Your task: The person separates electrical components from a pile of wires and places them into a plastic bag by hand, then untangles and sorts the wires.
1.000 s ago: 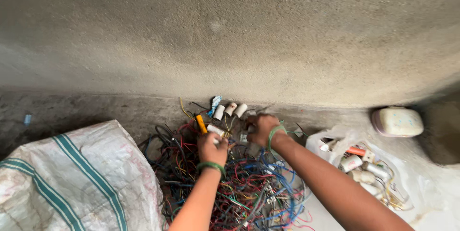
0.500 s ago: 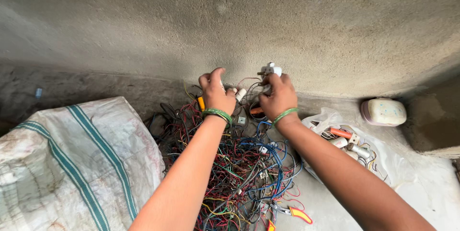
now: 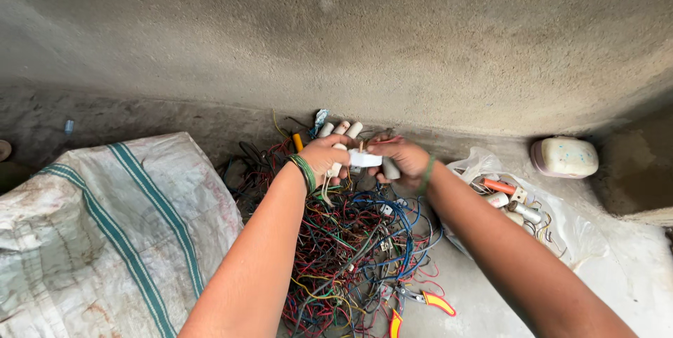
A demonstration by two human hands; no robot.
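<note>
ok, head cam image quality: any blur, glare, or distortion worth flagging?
Head view: soft, even light, no glare. Hands sharp: the left hand and right hand hold a small white part with clean edges. The wire pile is crisp. Wide-angle bowing bends the wall base. The corner past the white box sits in shadow.

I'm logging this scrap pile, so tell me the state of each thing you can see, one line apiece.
Left hand: grip closed on the small white plastic electrical part.
Right hand: grip closed on the same part.
Tangled heap of coloured wires: loose on the floor.
Red-and-yellow-handled pliers: lying at the heap's near edge, handles apart.
Clear plastic bag: open, cylindrical parts inside.
White woven sack with green stripes: lying bulged.
</note>
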